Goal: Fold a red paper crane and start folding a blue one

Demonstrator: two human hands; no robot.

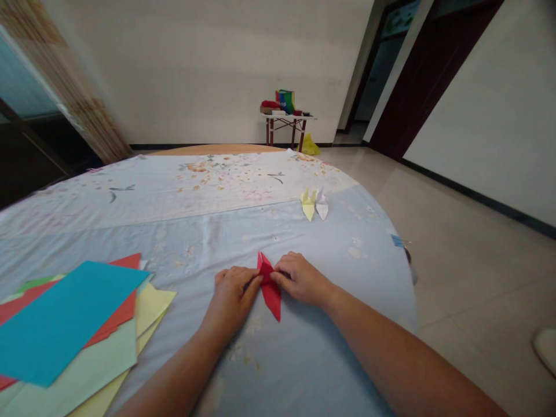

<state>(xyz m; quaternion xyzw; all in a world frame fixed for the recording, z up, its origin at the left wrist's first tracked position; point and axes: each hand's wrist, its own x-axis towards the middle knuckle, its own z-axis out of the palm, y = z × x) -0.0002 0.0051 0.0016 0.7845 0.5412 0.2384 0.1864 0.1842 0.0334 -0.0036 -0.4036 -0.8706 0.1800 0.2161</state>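
Note:
A piece of folded red paper (272, 300), long and pointed at its near end, lies on the cloth-covered table between my hands. My left hand (234, 292) pinches its left edge with thumb and fingers. From the other side, my right hand (299, 278) grips the right edge, its thumb pressed on the paper near the middle fold. The far end of the paper splits into narrow points. Farther off to the right stand two finished-looking folded paper figures, one yellow (308, 207) and one white (322, 206), side by side and touching or nearly so.
A loose stack of coloured sheets, with a blue sheet (73, 318) on top, covers the table's left side. The round table's flowered tablecloth (347, 278) curves away at the right. A small side table (289, 117) holding bags and boxes stands by the far wall.

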